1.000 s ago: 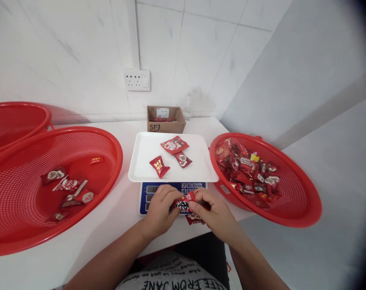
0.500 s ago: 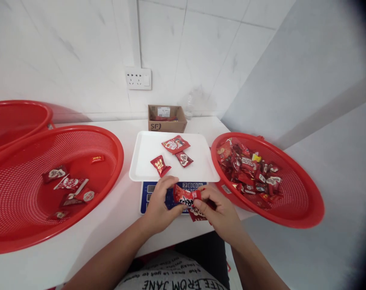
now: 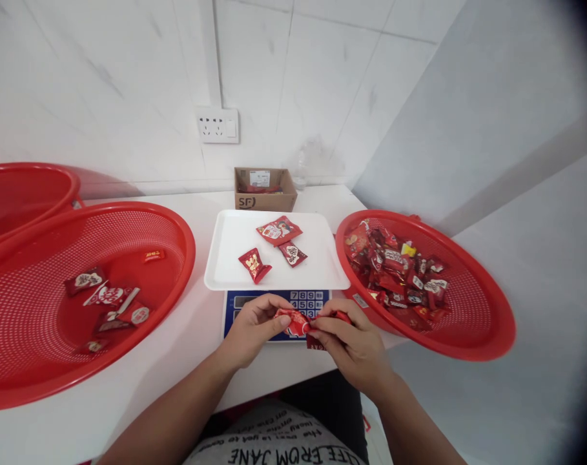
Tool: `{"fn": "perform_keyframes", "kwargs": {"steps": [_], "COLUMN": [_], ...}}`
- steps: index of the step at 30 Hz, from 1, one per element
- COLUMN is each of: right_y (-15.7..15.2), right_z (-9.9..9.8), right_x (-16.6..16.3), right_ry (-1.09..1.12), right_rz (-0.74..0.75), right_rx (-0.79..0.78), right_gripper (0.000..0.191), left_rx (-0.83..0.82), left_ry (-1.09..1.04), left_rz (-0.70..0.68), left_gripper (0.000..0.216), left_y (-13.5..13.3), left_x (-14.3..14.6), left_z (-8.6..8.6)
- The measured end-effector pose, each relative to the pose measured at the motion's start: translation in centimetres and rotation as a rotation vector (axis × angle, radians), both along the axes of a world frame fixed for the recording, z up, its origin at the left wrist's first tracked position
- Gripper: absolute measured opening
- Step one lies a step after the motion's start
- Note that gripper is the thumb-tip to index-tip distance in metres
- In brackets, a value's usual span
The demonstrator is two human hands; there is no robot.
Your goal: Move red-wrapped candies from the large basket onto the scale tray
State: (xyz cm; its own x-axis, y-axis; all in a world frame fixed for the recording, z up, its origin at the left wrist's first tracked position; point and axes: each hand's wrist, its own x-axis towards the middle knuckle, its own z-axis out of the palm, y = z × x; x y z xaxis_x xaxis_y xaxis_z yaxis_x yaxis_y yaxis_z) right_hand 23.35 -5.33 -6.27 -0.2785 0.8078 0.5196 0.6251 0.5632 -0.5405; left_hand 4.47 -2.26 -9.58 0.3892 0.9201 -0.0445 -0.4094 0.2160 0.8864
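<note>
My left hand (image 3: 259, 328) pinches one end of a bright red wrapped candy (image 3: 296, 321) between thumb and fingers. The other end of that candy meets the fingertips of my right hand (image 3: 354, 339). A darker red candy packet (image 3: 316, 342) is also held in my right hand, partly hidden under the fingers. Both hands are over the blue keypad of a scale (image 3: 245, 298). On the scale's white tray (image 3: 225, 258) lie a flat red packet (image 3: 279, 230), a dark red candy (image 3: 292, 254) and a red candy with gold print (image 3: 255, 265).
To the right, a red basket (image 3: 487, 310) holds a heap of wrapped candies. The left red basket (image 3: 177, 271) has several scattered pieces; another red basket (image 3: 31, 169) stands behind it. A cardboard box (image 3: 267, 201) sits by the wall, under a socket (image 3: 217, 125).
My left hand has closed onto the candy's left end, where its fingers were spread around it before. The candy has turned and shows a different, brighter face. My right hand keeps hold.
</note>
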Motion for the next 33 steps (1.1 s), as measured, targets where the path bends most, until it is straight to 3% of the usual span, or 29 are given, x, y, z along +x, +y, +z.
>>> {"fn": "perform_keyframes", "kwargs": {"steps": [5,9,11,13,16,21,26,29,33], "right_y": [0.3,2.0,3.0,3.8,3.8,1.9,0.4,0.3,0.6], "right_z": [0.2,1.2,1.7,2.0,1.5,-0.6,-2.6,-2.9,-2.7], "right_x": [-0.5,-0.8,-0.7,-0.3,0.4,-0.6,-3.4,-3.9,-3.6], "right_ry": [0.059,0.242,0.349,0.416,0.483,0.523,0.338,0.400,0.656], "right_rz": [0.011,-0.217,-0.330,-0.392,-0.444,-0.297,-0.147,-0.089,-0.129], "right_rx": [-0.018,-0.122,-0.260,-0.407,-0.422,-0.436,-0.268,-0.337,-0.499], "right_gripper": [0.012,0.014,0.018,0.035,0.050,0.036,0.031,0.031,0.025], "left_rx": [0.008,0.043,0.059,0.061,0.039,0.004,-0.023,-0.036,-0.058], "left_ry": [-0.037,-0.102,-0.071,0.004,0.075,0.097,0.092,0.100,0.089], "left_rz": [0.016,0.007,0.008,-0.007,-0.080,-0.236,-0.301,-0.257,-0.205], "left_gripper": [0.026,0.052,0.047,0.033,0.026,0.034,0.049,0.040,0.036], "left_y": [0.0,0.3,0.5,0.6,0.5,0.0,-0.5,-0.3,-0.1], "left_x": [0.0,-0.4,-0.6,-0.7,-0.5,0.0,0.6,0.7,0.6], "left_z": [-0.3,-0.4,-0.4,-0.4,-0.3,-0.2,-0.7,-0.8,-0.8]}}
